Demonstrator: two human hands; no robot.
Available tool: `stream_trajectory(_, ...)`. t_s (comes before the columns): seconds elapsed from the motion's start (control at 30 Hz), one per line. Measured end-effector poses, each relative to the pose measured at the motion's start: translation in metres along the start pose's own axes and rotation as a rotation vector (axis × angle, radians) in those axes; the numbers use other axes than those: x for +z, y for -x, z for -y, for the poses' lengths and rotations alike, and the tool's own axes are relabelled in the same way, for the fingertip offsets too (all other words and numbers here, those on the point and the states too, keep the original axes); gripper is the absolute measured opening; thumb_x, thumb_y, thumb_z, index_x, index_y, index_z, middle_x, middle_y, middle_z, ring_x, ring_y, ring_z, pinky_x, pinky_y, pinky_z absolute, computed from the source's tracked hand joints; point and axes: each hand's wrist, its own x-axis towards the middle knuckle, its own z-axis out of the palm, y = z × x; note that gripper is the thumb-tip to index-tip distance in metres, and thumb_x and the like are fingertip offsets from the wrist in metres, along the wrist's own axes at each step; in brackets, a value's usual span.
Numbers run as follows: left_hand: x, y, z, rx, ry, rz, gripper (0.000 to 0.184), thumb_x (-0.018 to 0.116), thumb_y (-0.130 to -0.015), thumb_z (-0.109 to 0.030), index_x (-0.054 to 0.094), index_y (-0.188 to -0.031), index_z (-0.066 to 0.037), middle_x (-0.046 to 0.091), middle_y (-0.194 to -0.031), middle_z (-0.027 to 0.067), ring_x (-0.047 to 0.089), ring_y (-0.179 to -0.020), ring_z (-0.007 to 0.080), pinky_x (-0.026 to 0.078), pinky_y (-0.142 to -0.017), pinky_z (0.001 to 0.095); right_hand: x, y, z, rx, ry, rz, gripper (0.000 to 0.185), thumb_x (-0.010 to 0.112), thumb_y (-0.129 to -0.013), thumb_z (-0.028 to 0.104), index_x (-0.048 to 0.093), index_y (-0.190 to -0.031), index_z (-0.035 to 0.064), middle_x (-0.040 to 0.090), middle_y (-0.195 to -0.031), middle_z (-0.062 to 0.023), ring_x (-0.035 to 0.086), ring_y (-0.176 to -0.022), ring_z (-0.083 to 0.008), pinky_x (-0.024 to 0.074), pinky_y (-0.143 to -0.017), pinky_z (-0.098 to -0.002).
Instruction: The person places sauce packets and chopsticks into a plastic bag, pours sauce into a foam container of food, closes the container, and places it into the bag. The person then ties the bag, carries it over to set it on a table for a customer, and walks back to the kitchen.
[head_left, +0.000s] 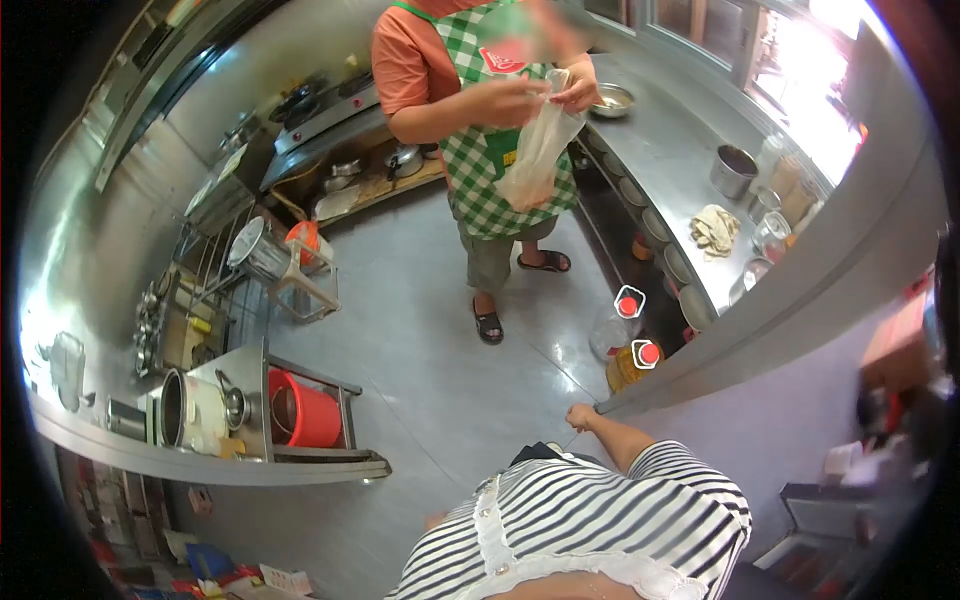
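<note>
My right hand (580, 417) is in front of my striped shirt, beside the lower end of the metal door frame (700, 355). Its fingers are curled closed, and a thin line shows just below them; what they hold is too small to name. Just past this hand stands a jug of yellow oil with a red cap (625, 372), with a clear red-capped jug (608, 335) behind it. Of my left hand (435, 520) only a sliver of skin shows at the shirt's left edge, and its fingers are hidden.
Ahead, a person in a green checked apron (480, 160) holds a clear plastic bag (540, 150) in both hands. On the right counter (665, 130) are a metal pot (733, 170), a cloth (714, 231) and jars. A red bucket (315, 415) sits on the left rack.
</note>
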Motion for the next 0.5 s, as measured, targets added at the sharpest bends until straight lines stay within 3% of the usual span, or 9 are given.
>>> stream_trajectory(0.13,0.005,0.001,0.0,0.031,0.035,-0.031,0.016,0.052,-0.077,-0.014,0.057,-0.088,-0.003,0.06,-0.077,0.0086,0.056,-0.069,0.0156,0.045,-0.062,0.0303,-0.002,-0.006,0.022,0.039,-0.018,0.059,0.022,0.047,-0.07,0.018,0.059,-0.074,0.0001,0.059,-0.065,-0.0106,0.06,-0.053,-0.021,0.0464,-0.044,-0.0333)
stream_trajectory(0.27,0.011,-0.003,0.002,0.155,-0.165,-0.099,0.014,0.054,-0.075,-0.013,0.057,-0.086,-0.004,0.06,-0.076,0.0094,0.056,-0.069,0.016,0.046,-0.063,0.0315,-0.001,-0.002,0.031,0.015,-0.022,0.096,0.024,0.048,-0.072,0.02,0.059,-0.079,-0.0004,0.06,-0.067,-0.0109,0.06,-0.055,-0.0212,0.0465,-0.045,-0.0333)
stream_trajectory(0.37,0.01,-0.003,-0.013,0.028,0.33,-0.119,0.018,0.051,-0.08,-0.014,0.057,-0.091,-0.001,0.06,-0.081,0.0095,0.057,-0.07,0.0177,0.047,-0.062,0.0328,0.004,-0.009,0.023,-0.004,-0.003,0.116,0.025,0.049,-0.073,0.022,0.059,-0.081,-0.0004,0.06,-0.068,-0.0118,0.06,-0.055,-0.0217,0.0462,-0.044,-0.0337)
stream_trajectory(0.5,0.012,0.007,-0.026,-0.097,0.476,-0.161,0.021,0.051,-0.08,-0.015,0.056,-0.093,0.001,0.059,-0.08,0.0109,0.057,-0.067,0.02,0.048,-0.059,0.0334,0.001,-0.007,0.013,0.048,0.018,0.139,0.025,0.045,-0.074,0.019,0.059,-0.073,-0.0016,0.061,-0.067,-0.014,0.061,-0.058,-0.0247,0.0467,-0.046,-0.0364)
